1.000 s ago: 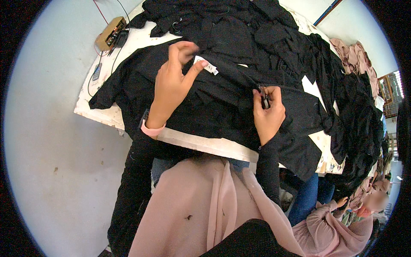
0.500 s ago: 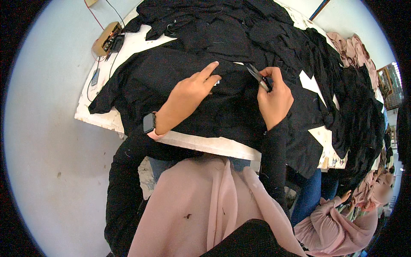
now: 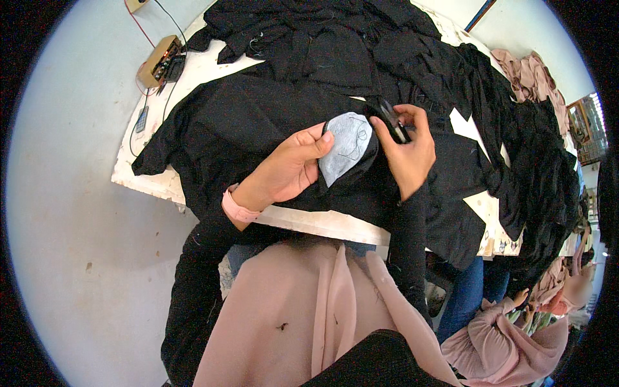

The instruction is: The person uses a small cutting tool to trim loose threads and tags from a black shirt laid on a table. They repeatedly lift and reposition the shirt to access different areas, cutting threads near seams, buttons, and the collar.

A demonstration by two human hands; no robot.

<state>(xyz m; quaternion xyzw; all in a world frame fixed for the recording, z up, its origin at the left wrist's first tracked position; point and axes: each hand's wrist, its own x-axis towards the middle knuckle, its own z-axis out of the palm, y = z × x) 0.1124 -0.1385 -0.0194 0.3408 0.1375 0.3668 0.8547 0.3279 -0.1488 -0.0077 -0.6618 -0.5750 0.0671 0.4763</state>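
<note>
My left hand (image 3: 289,166) pinches a folded-up part of the black garment (image 3: 245,122) between thumb and fingers. A pale grey backing patch (image 3: 345,145) with a pointed lower end faces up there, and loose dark threads curl over its surface. My right hand (image 3: 412,155) is wrapped round dark thread snips (image 3: 391,120), their blades tilted up and left. Its thumb comes close to the patch's right edge; whether it touches the cloth I cannot tell.
Black garments cover most of the white table (image 3: 151,184). At the far left stand a small brown box with wires (image 3: 160,61) and a phone-like device (image 3: 141,120). Pink cloth (image 3: 530,74) lies at the far right. A person in pink (image 3: 509,342) works at lower right.
My left hand has turned over and lifted the cloth, bringing the grey patch into view. My right hand has shifted slightly left with the snips, its thumb moving toward the patch.
</note>
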